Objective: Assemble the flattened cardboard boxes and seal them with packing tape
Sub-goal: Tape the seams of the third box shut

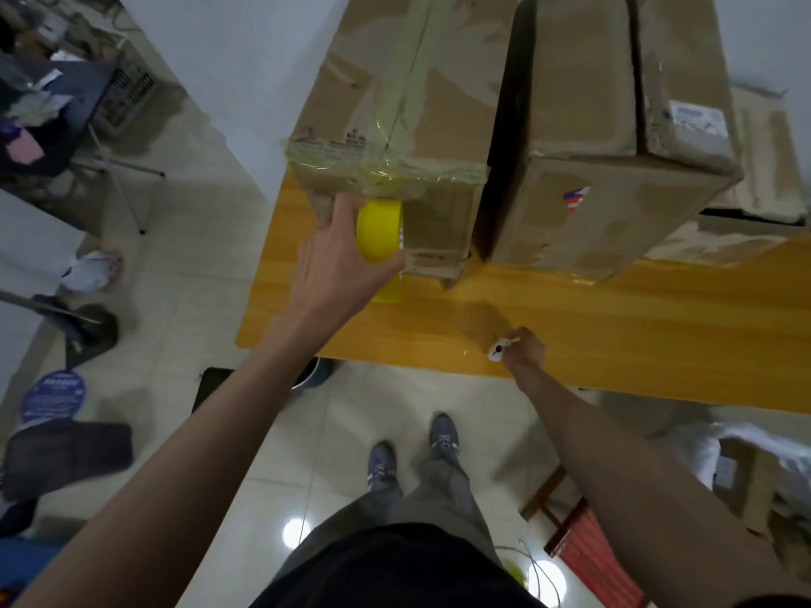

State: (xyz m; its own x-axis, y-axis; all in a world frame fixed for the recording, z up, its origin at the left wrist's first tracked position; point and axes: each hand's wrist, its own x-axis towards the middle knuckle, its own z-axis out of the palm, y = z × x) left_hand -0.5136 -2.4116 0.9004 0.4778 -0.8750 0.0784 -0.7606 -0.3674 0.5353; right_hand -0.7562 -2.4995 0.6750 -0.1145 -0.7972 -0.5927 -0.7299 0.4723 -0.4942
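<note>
Against the near face of the taped box (395, 125) we held the yellow roll (380, 232), our left hand (338, 265) wrapped around it, fingers closed on the roll. Tape already crossed the box's top seam and near edge. To the right of that box, on the surface (614, 326), our right hand (522, 348) gripped a small white cutter (498, 348). We judged the sealing nearly done; next the cutter had to come up to sever the strip at the roll.
</note>
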